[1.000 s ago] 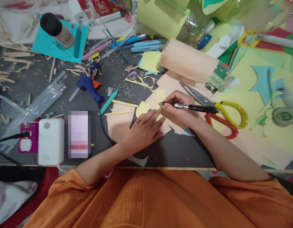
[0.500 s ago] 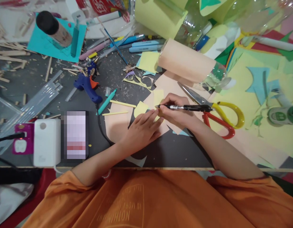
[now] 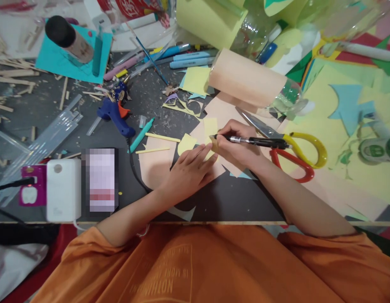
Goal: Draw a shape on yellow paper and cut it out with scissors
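Observation:
My right hand (image 3: 237, 141) pinches a black pen (image 3: 261, 142), its tip down at a small piece of yellow paper (image 3: 210, 126). Flat on the papers lies my left hand (image 3: 193, 166), fingers stretched out, their tips by the lower edge of that yellow piece. A rounded yellow cutout (image 3: 186, 144) lies just beyond the left fingers, beside two thin yellow strips (image 3: 163, 137). Peach paper (image 3: 157, 164) spreads beneath. Scissors with one yellow and one red handle (image 3: 288, 145) rest beside my right hand, partly behind the pen.
A blue glue gun (image 3: 114, 115) and a teal marker (image 3: 142, 134) lie to the left. Farther left are a phone (image 3: 102, 180), a white power bank (image 3: 64, 189) and clear glue sticks (image 3: 46, 143). A peach-wrapped bottle (image 3: 245, 78) lies beyond my hands. Wood scraps litter the far left.
The pen tip has shifted slightly to the right and up from the left fingertips, with my right hand moving along. My left hand stays almost in place.

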`<state>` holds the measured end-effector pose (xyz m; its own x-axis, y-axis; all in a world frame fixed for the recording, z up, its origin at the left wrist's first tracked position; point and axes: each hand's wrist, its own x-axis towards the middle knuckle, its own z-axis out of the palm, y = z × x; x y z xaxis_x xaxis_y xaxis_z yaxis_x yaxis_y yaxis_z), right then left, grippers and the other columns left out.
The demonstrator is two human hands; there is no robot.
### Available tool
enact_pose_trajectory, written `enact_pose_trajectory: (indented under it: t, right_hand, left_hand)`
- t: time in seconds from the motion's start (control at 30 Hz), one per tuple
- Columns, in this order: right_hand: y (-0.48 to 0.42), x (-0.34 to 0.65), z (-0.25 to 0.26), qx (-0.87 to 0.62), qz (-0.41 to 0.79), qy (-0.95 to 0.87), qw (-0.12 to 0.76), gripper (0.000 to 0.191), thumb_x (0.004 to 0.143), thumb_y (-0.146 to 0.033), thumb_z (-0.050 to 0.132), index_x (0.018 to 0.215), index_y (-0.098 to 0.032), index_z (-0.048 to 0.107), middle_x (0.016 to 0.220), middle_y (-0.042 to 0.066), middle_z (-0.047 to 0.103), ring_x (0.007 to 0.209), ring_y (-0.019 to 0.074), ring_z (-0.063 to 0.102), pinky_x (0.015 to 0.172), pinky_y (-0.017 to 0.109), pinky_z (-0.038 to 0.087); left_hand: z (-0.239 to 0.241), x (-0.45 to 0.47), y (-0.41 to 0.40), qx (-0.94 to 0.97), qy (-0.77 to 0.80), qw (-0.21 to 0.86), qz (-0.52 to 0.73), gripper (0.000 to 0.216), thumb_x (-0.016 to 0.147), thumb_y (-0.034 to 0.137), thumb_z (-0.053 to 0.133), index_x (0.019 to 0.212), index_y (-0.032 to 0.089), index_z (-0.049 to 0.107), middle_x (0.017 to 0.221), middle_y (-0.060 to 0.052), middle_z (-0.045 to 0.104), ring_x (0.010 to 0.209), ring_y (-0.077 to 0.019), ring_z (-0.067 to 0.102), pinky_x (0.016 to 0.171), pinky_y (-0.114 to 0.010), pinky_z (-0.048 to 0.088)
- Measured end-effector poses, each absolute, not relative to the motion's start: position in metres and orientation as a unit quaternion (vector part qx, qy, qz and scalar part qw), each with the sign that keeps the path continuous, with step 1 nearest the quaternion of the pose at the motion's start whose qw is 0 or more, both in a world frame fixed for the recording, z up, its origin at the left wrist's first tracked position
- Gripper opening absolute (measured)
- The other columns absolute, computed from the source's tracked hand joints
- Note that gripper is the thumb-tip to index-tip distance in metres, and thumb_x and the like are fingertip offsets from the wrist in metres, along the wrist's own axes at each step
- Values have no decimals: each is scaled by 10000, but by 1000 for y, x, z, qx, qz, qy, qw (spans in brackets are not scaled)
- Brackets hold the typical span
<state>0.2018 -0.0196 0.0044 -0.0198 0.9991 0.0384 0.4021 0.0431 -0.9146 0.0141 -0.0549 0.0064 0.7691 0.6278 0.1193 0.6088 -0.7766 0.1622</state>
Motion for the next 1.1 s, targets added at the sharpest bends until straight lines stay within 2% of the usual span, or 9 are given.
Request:
enact_pose_trajectory:
  t: [0.2,0.37,0.57,0.77,0.97,1.1]
  right_hand:
    - [-21,201,7,-566,407,-614,370,125,731,-173,582,616,-199,541,610,-31,572,580,116,508,531,246,370]
    - [-21,203,7,-600,348,-595,406,151,702,-149,568,580,-210,504,571,-39,518,550,109,464,536,258,364]
    - [-20,203,6,-576,383,-610,386,122,719,-176,581,609,-207,537,611,-28,574,577,120,506,551,262,385]
    - [-23,206,5,-605,331,-602,402,183,701,-124,550,574,-221,462,566,-44,497,550,118,456,535,269,355]
    - [-21,206,5,-590,345,-612,398,149,713,-154,574,596,-211,503,590,-35,541,550,118,483,532,267,365]
    - [-22,207,6,-603,344,-603,392,167,687,-129,552,572,-215,467,566,-45,500,546,112,456,539,269,353]
  left_hand:
    - [5,14,-55,939,326,62,90,394,956,322,455,1306,149,503,1432,-149,514,1335,-259,474,1025,-409,450]
    - [6,14,-55,938,329,62,86,405,956,318,455,1324,154,492,1415,-132,535,1322,-252,485,1020,-400,452]
    - [6,15,-55,939,330,48,85,389,956,327,456,1302,162,518,1421,-122,534,1312,-241,496,1014,-383,453]
    - [8,15,-55,938,331,42,90,380,956,306,455,1302,164,524,1408,-104,550,1295,-237,512,999,-376,460]
    - [8,15,-55,939,330,48,83,401,963,322,438,1323,161,511,1422,-113,534,1310,-240,495,1015,-378,445]
    - [7,15,-55,938,332,65,76,407,965,310,434,1337,157,497,1436,-127,516,1327,-247,475,1034,-394,431]
